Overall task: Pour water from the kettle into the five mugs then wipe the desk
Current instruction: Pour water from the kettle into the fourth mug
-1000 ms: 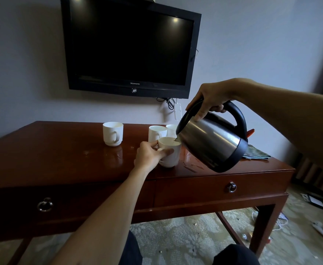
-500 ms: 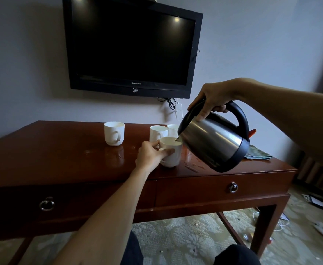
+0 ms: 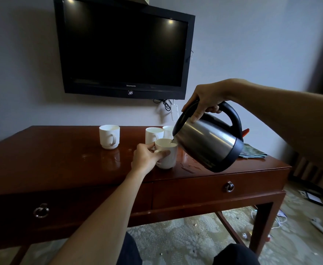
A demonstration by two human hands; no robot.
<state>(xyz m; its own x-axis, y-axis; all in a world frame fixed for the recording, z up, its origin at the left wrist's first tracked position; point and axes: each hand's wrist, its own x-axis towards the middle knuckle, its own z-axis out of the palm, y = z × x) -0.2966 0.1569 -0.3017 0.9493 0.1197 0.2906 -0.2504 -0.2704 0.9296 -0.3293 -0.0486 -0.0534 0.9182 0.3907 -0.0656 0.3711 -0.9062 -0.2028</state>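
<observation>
a: where's the kettle (image 3: pixel 209 143) at this moment?

b: up off the desk (image 3: pixel 48 161), tilted with its spout down toward 9 o'clock. the right hand (image 3: pixel 204 99) grips the black handle at the top, fingers curled round it and the thumb laid down along the lid edge. the spout tip sits right at the rim of the near mug (image 3: pixel 166 153).

a: and that mug?

b: standing on the desk top, at about 3 o'clock of the left hand (image 3: pixel 147 158). that hand holds it, thumb across the front wall and fingers wrapped behind where the handle is. whether water is running i can't tell; the gap at the spout is too small.

a: the other mugs?

b: three more show. one far mug (image 3: pixel 109 136) stands alone at 10 o'clock of the held one, handle facing the camera. a middle mug (image 3: pixel 154 135) is just behind the held one at 12 o'clock, and a back mug (image 3: pixel 168 131) is beside that, partly hidden by the kettle. a fifth isn't something i can pick out.

a: anything to wipe with?

b: a folded greenish cloth (image 3: pixel 252 153) lies on the desk's far right end, at 3 o'clock of the kettle base. the wood near the mugs shines with wet-looking patches.

a: background?

b: a dark wall-mounted television (image 3: pixel 123 46) above the desk, two drawers with ring pulls below.
</observation>
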